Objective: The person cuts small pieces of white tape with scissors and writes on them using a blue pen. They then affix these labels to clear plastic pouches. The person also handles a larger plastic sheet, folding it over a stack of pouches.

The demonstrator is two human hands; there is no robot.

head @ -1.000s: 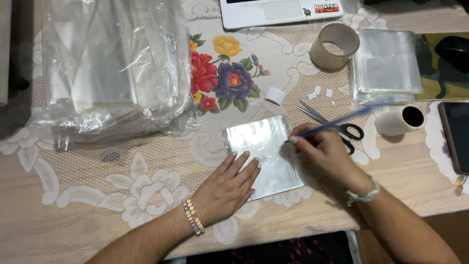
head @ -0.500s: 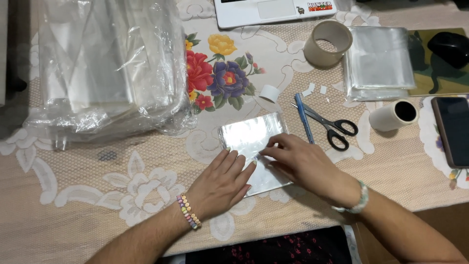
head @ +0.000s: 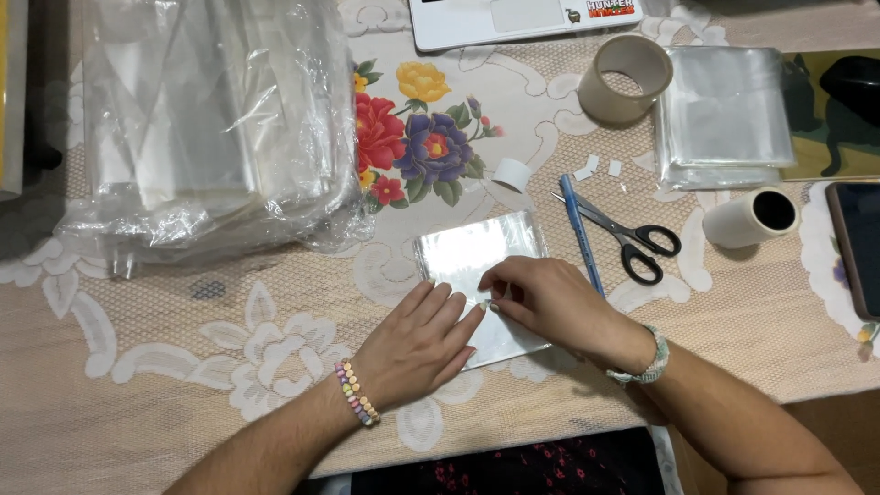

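A shiny clear plastic packet (head: 467, 252) lies flat on the lace tablecloth in front of me. My left hand (head: 417, 344), with a bead bracelet on the wrist, lies flat with its fingers together and presses on the packet's lower left part. My right hand (head: 550, 302) rests on the packet's right side, its fingertips pinched together on the plastic near the middle. A blue pen (head: 579, 229) lies just right of the packet, beside black-handled scissors (head: 632, 238).
A big bag of clear plastic sleeves (head: 202, 128) fills the far left. A small white roll (head: 511, 174), a wide tape roll (head: 626, 81), a stack of clear sleeves (head: 724, 115), a roll on its side (head: 752, 218), a phone (head: 857, 247) and a laptop edge (head: 513, 18) lie beyond.
My right hand held the blue pen a second ago, laid it down by the scissors, and has come onto the packet. My left hand has stayed pressed on the packet.
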